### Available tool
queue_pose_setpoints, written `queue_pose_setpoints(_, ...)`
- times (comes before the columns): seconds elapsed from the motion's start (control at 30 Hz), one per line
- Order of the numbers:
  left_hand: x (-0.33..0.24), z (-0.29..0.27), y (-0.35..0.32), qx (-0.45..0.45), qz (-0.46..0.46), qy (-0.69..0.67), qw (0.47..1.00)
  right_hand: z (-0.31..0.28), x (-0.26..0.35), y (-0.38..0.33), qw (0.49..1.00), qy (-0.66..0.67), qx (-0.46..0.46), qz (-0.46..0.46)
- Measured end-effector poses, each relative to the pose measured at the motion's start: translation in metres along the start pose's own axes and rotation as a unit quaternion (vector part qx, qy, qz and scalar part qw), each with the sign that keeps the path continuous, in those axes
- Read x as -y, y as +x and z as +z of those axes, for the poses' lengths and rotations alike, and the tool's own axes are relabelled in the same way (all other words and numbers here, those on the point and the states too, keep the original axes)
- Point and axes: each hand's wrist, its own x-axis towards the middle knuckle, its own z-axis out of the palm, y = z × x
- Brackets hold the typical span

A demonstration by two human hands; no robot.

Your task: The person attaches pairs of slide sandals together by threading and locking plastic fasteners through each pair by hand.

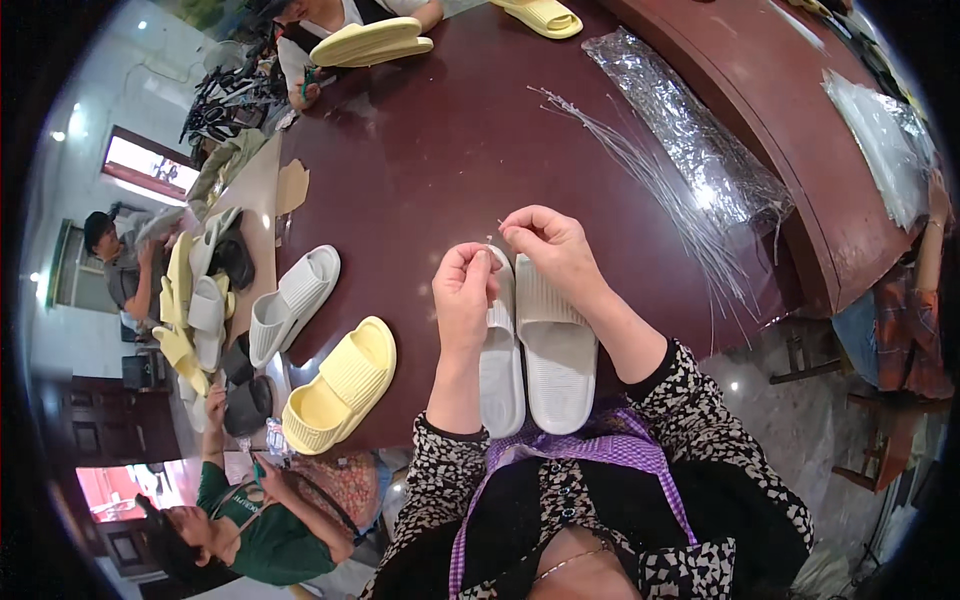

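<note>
Two grey slippers [560, 370] already paired at the near edge of the table [430, 150], nothing fastened yet that I can see; left hand [465, 290] and right hand [555, 250] pinching, can't tell what.

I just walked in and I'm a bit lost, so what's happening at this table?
Someone has both hands raised over a pair of grey slippers on the table. The left hand and right hand are pinched close together; whatever is at the fingertips is too small to identify. More grey slippers and yellow slippers lie to the left, with thin strands and clear plastic to the right.
</note>
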Motion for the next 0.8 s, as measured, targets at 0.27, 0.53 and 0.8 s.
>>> queue_pose_setpoints(0.27,-0.001,0.001,-0.004,-0.024,0.038,-0.078,0.996,0.005,-0.011,-0.006,0.974,-0.176,0.002,-0.141)
queue_pose_setpoints(0.53,0.001,0.000,-0.004,-0.019,0.047,-0.078,0.996,0.008,-0.003,-0.010,0.942,-0.282,0.006,-0.183)
queue_pose_setpoints(0.8,0.005,-0.002,-0.003,-0.024,0.050,-0.086,0.995,0.009,-0.003,-0.010,0.939,-0.288,0.004,-0.186)
